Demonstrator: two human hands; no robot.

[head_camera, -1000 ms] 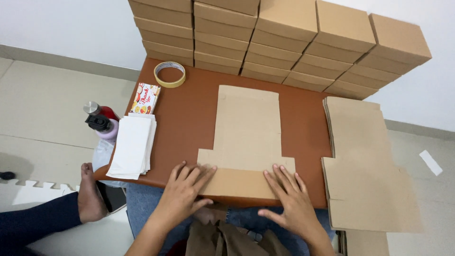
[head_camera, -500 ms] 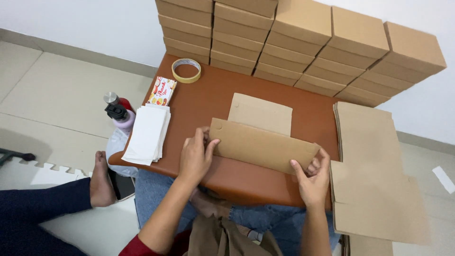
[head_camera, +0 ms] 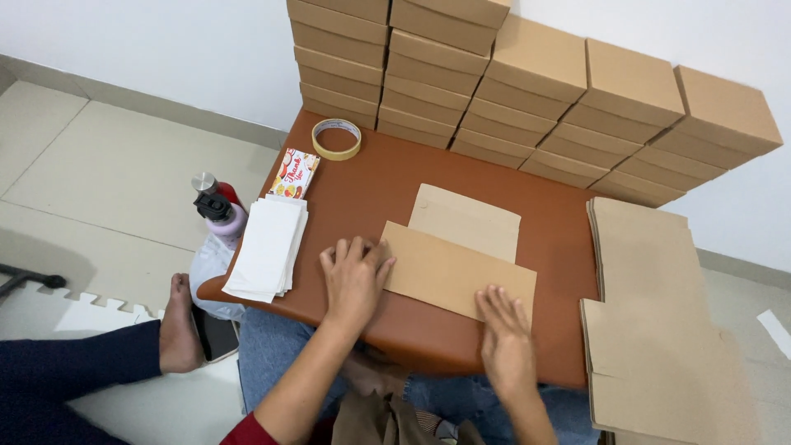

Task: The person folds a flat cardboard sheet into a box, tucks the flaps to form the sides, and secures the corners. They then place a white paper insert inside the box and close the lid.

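both hands [head_camera: 354,276] press folded cardboard sheet [head_camera: 457,272] flat.

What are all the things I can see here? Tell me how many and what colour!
Folded cardboard sheet: one, tan, middle of table.
Table: one, reddish-brown.
Finished boxes: many, tan, stacked by the wall.
Flat cardboard pile: one stack, tan, right.
Tape roll: one, yellowish, far left corner.
White paper stack: one, left edge.
Small card: one, colourful.
Bottles: two, beside table.
Another person's foot: one, on the floor at left.
Left hand: pressing sheet.
Right hand: pressing sheet.
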